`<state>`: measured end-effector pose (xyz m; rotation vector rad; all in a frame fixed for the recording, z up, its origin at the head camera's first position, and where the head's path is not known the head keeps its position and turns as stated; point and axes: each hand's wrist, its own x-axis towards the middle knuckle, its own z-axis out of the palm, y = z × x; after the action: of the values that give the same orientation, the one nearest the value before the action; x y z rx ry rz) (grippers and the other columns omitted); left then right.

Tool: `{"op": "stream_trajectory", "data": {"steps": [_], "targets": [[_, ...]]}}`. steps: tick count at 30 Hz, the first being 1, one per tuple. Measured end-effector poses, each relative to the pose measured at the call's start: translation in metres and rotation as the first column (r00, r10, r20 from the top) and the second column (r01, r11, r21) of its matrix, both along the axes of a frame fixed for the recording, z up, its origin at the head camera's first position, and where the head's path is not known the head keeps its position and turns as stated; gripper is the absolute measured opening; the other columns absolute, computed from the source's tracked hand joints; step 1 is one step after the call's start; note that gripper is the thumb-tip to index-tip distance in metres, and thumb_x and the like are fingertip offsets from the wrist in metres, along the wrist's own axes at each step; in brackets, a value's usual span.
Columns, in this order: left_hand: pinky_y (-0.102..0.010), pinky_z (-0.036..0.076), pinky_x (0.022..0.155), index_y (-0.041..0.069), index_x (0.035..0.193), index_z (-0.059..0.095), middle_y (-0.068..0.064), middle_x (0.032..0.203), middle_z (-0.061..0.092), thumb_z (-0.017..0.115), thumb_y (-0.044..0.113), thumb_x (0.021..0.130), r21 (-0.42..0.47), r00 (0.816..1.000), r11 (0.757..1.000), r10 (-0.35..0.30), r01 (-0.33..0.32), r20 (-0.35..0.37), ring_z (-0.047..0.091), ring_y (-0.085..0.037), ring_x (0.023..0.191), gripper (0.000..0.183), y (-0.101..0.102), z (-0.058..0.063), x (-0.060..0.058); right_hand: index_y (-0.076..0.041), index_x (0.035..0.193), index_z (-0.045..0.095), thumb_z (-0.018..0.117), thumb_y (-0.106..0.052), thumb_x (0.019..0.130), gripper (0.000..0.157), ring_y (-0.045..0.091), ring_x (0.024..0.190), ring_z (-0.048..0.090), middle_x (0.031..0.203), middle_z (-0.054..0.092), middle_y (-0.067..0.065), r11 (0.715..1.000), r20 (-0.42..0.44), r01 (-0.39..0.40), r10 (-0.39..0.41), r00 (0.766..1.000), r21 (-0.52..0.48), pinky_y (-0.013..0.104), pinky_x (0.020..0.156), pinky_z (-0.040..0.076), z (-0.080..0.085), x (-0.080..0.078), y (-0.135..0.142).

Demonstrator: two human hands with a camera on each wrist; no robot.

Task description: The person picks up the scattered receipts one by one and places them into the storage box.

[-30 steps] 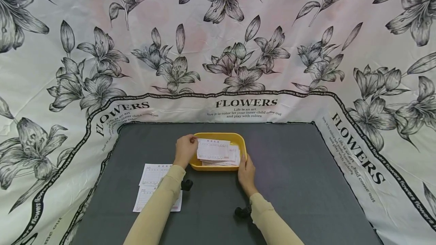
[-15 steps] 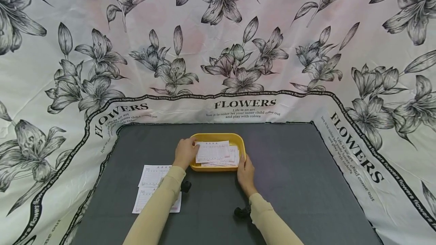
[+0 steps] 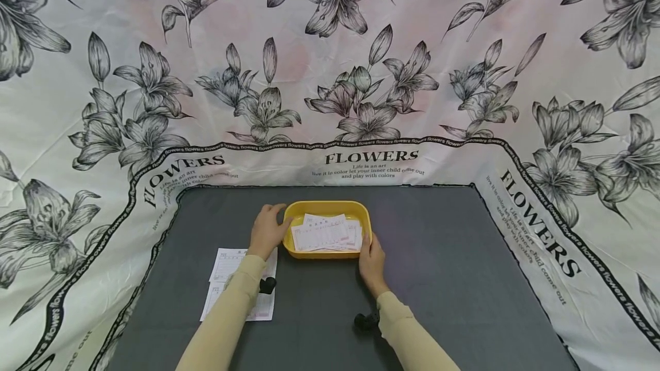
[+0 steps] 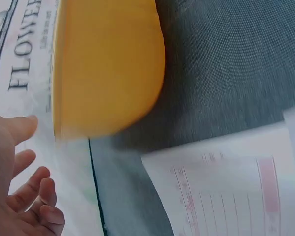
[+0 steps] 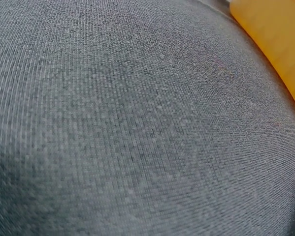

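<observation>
A yellow plastic tray (image 3: 291,249) lies near the far side of the table, with several printed paper forms (image 3: 319,235) overlapping inside it. My left hand (image 3: 265,232) is beside the tray's left end, thumb and fingers spread apart and holding nothing. In the left wrist view the same hand (image 4: 21,177) appears clear of the tray wall (image 4: 110,64). My right hand (image 3: 372,262) grips the tray's right end, thumb by the rim. That hand is out of the right wrist view, which catches only part of the tray (image 5: 280,39).
More printed forms (image 3: 260,305) lie on the dark grey table (image 3: 454,279) left of the tray, partly under my left forearm. A white cloth with a flower print (image 3: 371,165) rises behind the table and along its sides.
My left hand has let go of the form it held over the tray and drawn back to the left. That form now lies on the others. My right hand stays at the tray.
</observation>
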<state>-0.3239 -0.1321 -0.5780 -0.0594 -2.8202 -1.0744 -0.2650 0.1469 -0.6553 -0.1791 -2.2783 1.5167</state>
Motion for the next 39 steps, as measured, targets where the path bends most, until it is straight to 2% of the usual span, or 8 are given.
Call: {"op": "stream_trajectory", "data": {"steps": [4, 9, 15, 23, 31, 39], "targets": [[-0.058, 0.057, 0.097, 0.010, 0.150, 0.060, -0.020, 0.135, 0.059, 0.071, 0.040, 0.103, 0.028, 0.999, 0.999, 0.038, -0.039, 0.034, 0.062, -0.040, 0.120, 0.057, -0.019, -0.001, 0.001, 0.005, 0.142, 0.059, 0.045, -0.024, 0.116, 0.042, 0.045, 0.124, 0.063, 0.131, 0.068, 0.027, 1.000, 0.010, 0.003, -0.003, 1.000, -0.006, 0.062, 0.107, 0.050, 0.000, -0.003, 0.001], [-0.063, 0.053, 0.103, 0.008, 0.154, 0.054, -0.025, 0.140, 0.057, 0.071, 0.053, 0.099, 0.000, 0.997, 0.999, 0.053, -0.053, 0.047, 0.058, -0.045, 0.126, 0.073, -0.044, -0.006, 0.006, 0.004, 0.143, 0.059, 0.044, -0.025, 0.116, 0.043, 0.044, 0.125, 0.063, 0.132, 0.068, 0.026, 1.000, 0.013, -0.003, 0.003, 1.000, -0.013, 0.061, 0.107, 0.050, -0.001, -0.003, 0.000], [-0.068, 0.047, 0.110, 0.004, 0.159, 0.046, -0.030, 0.147, 0.052, 0.074, 0.053, 0.096, -0.042, 0.995, 0.996, 0.086, -0.084, 0.041, 0.054, -0.050, 0.133, 0.085, -0.075, -0.018, 0.015, 0.005, 0.141, 0.060, 0.044, -0.024, 0.116, 0.041, 0.044, 0.122, 0.064, 0.130, 0.068, 0.027, 1.000, 0.015, -0.001, 0.001, 1.000, -0.011, 0.062, 0.106, 0.050, -0.002, -0.002, -0.001], [-0.071, 0.041, 0.114, 0.002, 0.163, 0.038, -0.034, 0.155, 0.042, 0.075, 0.055, 0.094, -0.047, 0.977, 0.982, 0.186, -0.182, 0.107, 0.044, -0.055, 0.140, 0.094, -0.107, -0.030, 0.028, 0.008, 0.137, 0.062, 0.046, -0.020, 0.115, 0.038, 0.046, 0.117, 0.065, 0.125, 0.069, 0.029, 1.000, -0.015, 0.020, -0.020, 1.000, 0.001, 0.064, 0.102, 0.051, -0.002, -0.003, -0.001], [-0.072, 0.036, 0.110, 0.000, 0.164, 0.034, -0.036, 0.154, 0.040, 0.079, 0.055, 0.091, -0.120, 0.962, 0.958, 0.269, -0.261, 0.051, 0.041, -0.056, 0.127, 0.103, -0.127, -0.037, 0.044, 0.005, 0.144, 0.058, 0.042, -0.023, 0.117, 0.042, 0.046, 0.125, 0.062, 0.132, 0.066, 0.028, 1.000, 0.012, -0.008, 0.008, 1.000, 0.003, 0.063, 0.107, 0.049, -0.002, 0.000, -0.001], [-0.076, 0.037, 0.104, -0.006, 0.163, 0.032, -0.041, 0.150, 0.037, 0.078, 0.061, 0.089, -0.197, 0.939, 0.928, 0.336, -0.317, 0.075, 0.040, -0.061, 0.123, 0.110, -0.143, -0.044, 0.054, 0.003, 0.147, 0.056, 0.042, -0.026, 0.117, 0.044, 0.046, 0.129, 0.061, 0.136, 0.065, 0.027, 1.000, 0.017, -0.025, 0.025, 1.000, -0.013, 0.064, 0.109, 0.049, -0.002, 0.000, 0.001]]}}
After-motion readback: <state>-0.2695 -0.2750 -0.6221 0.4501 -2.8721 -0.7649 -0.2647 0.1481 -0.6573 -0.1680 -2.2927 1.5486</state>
